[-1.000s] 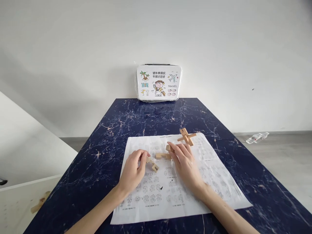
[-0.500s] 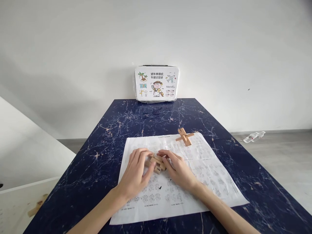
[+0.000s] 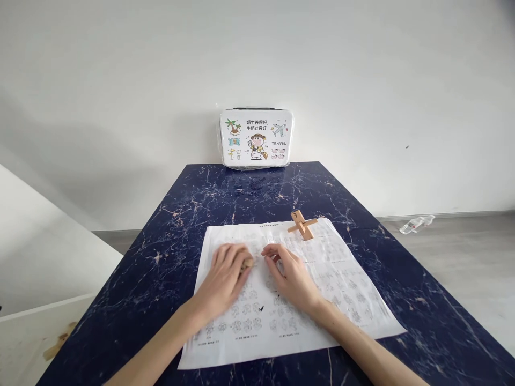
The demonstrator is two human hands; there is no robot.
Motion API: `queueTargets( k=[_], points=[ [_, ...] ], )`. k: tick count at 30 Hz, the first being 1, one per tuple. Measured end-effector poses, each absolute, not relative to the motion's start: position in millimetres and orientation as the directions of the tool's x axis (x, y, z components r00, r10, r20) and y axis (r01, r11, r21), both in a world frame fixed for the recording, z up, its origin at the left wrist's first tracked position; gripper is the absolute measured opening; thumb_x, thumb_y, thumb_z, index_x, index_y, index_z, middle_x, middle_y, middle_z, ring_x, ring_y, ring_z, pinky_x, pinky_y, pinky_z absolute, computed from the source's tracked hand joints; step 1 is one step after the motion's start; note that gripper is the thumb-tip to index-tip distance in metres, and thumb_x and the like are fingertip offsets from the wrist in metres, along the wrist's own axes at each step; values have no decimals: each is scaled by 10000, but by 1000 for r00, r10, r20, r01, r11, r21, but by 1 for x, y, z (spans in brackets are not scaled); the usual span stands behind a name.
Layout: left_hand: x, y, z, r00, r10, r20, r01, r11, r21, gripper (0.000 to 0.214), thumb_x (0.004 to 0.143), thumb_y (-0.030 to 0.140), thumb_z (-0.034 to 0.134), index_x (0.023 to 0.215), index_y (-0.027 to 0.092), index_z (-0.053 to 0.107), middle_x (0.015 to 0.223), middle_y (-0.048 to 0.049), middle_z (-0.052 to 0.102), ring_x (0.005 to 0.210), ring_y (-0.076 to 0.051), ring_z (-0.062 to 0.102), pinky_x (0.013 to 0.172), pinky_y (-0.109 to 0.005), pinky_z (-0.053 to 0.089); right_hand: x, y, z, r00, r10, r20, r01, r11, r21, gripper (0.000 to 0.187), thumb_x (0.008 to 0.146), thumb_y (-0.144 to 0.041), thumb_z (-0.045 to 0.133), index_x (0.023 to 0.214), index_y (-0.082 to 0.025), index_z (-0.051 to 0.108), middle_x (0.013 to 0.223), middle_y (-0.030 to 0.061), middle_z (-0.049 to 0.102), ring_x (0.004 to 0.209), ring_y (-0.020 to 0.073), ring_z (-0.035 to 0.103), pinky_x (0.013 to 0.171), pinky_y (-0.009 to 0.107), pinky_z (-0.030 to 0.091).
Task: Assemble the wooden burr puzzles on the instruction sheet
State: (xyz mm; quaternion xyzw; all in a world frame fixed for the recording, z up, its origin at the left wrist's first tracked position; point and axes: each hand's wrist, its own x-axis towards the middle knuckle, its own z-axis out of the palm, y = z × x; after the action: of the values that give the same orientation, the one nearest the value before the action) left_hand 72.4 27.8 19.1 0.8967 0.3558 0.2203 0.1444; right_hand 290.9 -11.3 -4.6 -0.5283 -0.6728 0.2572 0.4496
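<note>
My left hand point(image 3: 222, 279) rests on a printed instruction sheet point(image 3: 341, 279), its fingers curled over small wooden puzzle pieces point(image 3: 248, 263); only a bit of wood shows at the fingertips. My right hand point(image 3: 290, 273) lies just to the right, fingers bent, thumb and forefinger tips near the same spot; I cannot see anything in it. An assembled wooden cross piece point(image 3: 301, 224) marked with a number stands near the sheet's far edge, apart from both hands.
The sheet lies on a dark blue marble-pattern table point(image 3: 169, 225). A white illustrated case point(image 3: 256, 138) leans against the wall at the table's far end. A plastic bottle point(image 3: 416, 223) lies on the floor to the right. A white surface point(image 3: 36, 332) sits at the left.
Both hands drew together at the sheet's middle. The wooden pieces seen between them half a second ago are now almost wholly hidden under my left hand.
</note>
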Motion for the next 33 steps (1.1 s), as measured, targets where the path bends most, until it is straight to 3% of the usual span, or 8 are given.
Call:
queueTargets(
  k=[9,16,22,27,33],
  points=[
    [34,75,4,457,782,424,743,-598,302,226,1099,399,451,1180,245,595,1310,-109,633,1257,-346,518,1102,-569,405,290,-12,-4,-48,934,354,495,330,-804,124,1065,-251,476,1132,-244,581,1084,95,722,931,237,704,828,418,614],
    [35,74,0,410,787,461,783,-563,263,275,1102,311,423,1347,222,511,1346,-142,641,1283,-361,526,1109,-582,419,291,-12,-2,-66,940,335,507,321,-800,125,1065,-250,474,1134,-241,577,1087,90,710,941,234,690,832,408,605],
    [40,67,9,413,744,525,775,-590,227,437,1101,343,487,1495,180,392,1588,-235,424,1495,-420,395,1198,-635,372,291,-14,1,-51,947,318,478,302,-824,127,1063,-271,487,1096,-242,606,1068,90,722,924,239,694,812,409,595],
    [48,57,19,462,717,522,694,-659,290,364,1101,303,518,1451,236,446,1572,-186,446,1473,-382,445,1157,-607,453,294,-10,2,57,968,243,186,229,-955,214,1089,-403,507,1240,-259,552,1054,79,734,888,233,718,722,373,577],
    [58,41,23,651,631,421,533,-776,338,192,1106,245,517,1281,264,592,1407,-91,590,1292,-291,617,1060,-485,551,300,-3,4,224,959,171,-152,207,-966,382,1039,-486,631,1310,-318,420,984,13,710,677,176,687,635,340,541]
  ],
)
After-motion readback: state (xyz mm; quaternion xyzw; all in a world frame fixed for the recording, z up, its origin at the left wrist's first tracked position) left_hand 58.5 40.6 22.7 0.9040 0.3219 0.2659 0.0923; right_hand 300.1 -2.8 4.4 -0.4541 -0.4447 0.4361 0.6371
